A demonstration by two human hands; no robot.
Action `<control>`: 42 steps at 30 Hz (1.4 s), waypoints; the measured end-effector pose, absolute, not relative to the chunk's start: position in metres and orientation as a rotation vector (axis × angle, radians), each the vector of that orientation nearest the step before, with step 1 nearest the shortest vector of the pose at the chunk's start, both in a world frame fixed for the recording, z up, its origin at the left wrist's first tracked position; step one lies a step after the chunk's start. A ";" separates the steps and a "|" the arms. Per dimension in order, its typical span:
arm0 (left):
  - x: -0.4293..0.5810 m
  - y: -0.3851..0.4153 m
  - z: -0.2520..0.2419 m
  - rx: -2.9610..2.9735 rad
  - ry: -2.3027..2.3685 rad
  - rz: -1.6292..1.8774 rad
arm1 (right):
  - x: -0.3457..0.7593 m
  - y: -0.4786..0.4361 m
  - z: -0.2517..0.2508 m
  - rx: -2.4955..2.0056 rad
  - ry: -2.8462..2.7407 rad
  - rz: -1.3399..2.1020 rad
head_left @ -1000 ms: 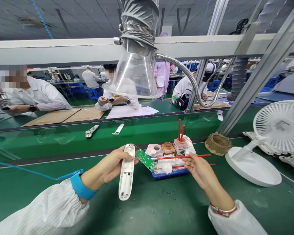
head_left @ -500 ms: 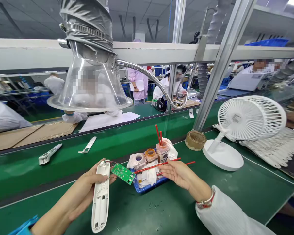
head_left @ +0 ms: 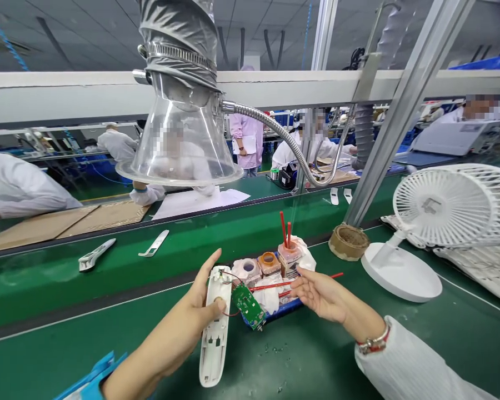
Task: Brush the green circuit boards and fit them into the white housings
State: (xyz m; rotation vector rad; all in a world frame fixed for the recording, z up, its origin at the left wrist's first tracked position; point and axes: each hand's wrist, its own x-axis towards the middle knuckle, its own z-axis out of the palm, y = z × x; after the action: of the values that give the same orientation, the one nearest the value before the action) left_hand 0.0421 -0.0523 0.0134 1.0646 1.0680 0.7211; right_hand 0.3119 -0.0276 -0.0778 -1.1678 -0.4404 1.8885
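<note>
A long white plastic housing (head_left: pixel 215 347) is gripped in my left hand (head_left: pixel 200 311), with the thumb pressed on its inner side. Thin wires run from the housing to a green circuit board (head_left: pixel 248 306), which hangs over the left edge of a blue tray (head_left: pixel 281 312). The tray holds bottles, white tissue (head_left: pixel 270 298) and red sticks. My right hand (head_left: pixel 319 291) is at the tray's right side, its fingers curled loosely beside a red stick (head_left: pixel 275 285). Whether its fingertips touch the stick cannot be made out.
A white fan (head_left: pixel 441 208) and a tape roll (head_left: pixel 349 242) stand to the right. Two white parts (head_left: pixel 96 255) (head_left: pixel 155 243) lie on the green belt. A clear fume hood (head_left: pixel 183 150) hangs above; people work beyond.
The view has shifted left, so the scene sits further right. My left hand with the housing has moved towards the tray, its index finger now extended. The circuit board has swung to hang more steeply.
</note>
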 end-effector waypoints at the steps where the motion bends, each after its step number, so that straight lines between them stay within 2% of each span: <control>1: 0.046 -0.053 0.013 1.078 1.061 0.720 | 0.307 -0.030 -0.077 -1.146 -0.448 1.907; 13: 0.063 -0.048 -0.018 1.491 1.064 0.775 | 0.260 -0.056 -0.065 -0.622 -0.857 2.196; 20: 0.068 -0.039 -0.022 1.888 1.202 0.819 | 0.266 -0.050 -0.062 -0.771 -1.115 2.102; 27: 0.074 -0.027 -0.047 2.025 1.288 0.901 | 0.249 -0.046 -0.047 -1.054 -1.215 1.732; 32: 0.070 -0.031 -0.049 2.081 1.309 0.826 | 0.241 -0.043 -0.044 -1.146 -1.206 1.572; 37: 0.069 -0.040 -0.038 2.384 1.347 0.627 | 0.237 -0.041 -0.037 -1.170 -1.205 1.568; 42: 0.069 -0.045 -0.037 2.482 1.443 0.558 | 0.242 -0.037 -0.029 -1.104 -1.205 1.747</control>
State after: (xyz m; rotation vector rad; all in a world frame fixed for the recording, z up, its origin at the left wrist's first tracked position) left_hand 0.0686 -0.0446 -0.0369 2.4819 1.4432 0.5580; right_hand 0.2417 -0.0375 -0.0286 -1.1038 -1.2052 1.7474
